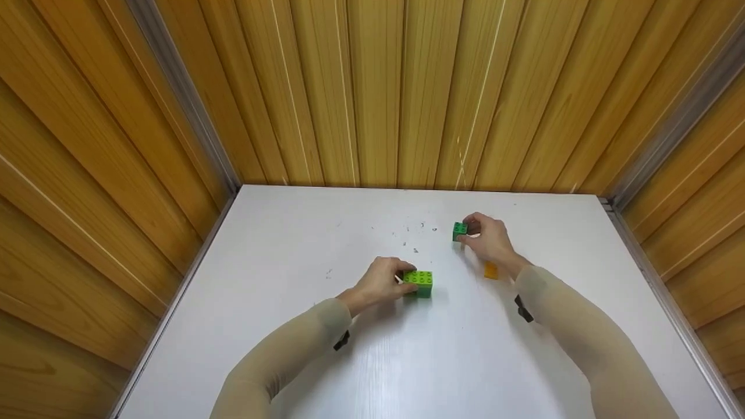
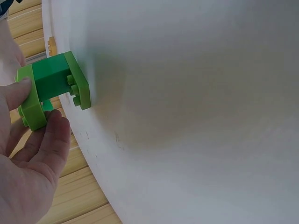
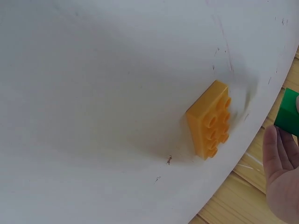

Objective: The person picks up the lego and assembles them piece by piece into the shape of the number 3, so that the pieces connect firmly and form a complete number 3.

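Note:
My left hand point(image 1: 381, 280) pinches a light green studded brick point(image 1: 423, 276) between thumb and fingers. It is the top of a small stack. In the left wrist view a dark green block point(image 2: 50, 74) sits under it, and another light green brick point(image 2: 79, 84) forms the base at the table surface. Farther back and to the right, my right hand point(image 1: 490, 240) holds a small dark green brick point(image 1: 460, 231) with studs on top, apart from the stack. Below the right wrist an orange studded brick point(image 1: 491, 270) lies on the table; the right wrist view shows it whole.
The white table point(image 1: 326, 233) carries small dark marks near its middle. Wood-panelled walls point(image 1: 372, 93) stand behind it and on both sides, with metal posts at the corners.

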Demonstrator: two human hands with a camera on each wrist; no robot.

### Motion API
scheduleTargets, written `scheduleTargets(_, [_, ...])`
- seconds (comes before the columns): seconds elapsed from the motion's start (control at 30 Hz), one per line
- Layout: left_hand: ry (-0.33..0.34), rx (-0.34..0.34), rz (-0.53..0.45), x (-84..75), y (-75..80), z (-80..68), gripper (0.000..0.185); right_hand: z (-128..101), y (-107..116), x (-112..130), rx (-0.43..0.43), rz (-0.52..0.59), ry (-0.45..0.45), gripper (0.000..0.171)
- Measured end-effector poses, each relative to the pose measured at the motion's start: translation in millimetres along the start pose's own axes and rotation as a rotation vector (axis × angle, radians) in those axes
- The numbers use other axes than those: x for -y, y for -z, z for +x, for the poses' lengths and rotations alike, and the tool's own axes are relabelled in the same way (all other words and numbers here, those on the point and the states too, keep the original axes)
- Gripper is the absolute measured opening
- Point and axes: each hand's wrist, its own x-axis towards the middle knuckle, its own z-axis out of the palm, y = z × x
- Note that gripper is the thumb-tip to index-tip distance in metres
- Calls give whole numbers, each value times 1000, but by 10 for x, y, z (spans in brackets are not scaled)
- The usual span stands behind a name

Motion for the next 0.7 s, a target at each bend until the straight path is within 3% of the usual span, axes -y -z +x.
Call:
scheduleTargets(0.37, [14,-4,-1,7,-9,-3,39,-111,-36,102,31,26,35,44])
scheduleTargets(0.7, [24,5,-22,-3,-3,1,40,-231,-67,200,22,36,131,42])
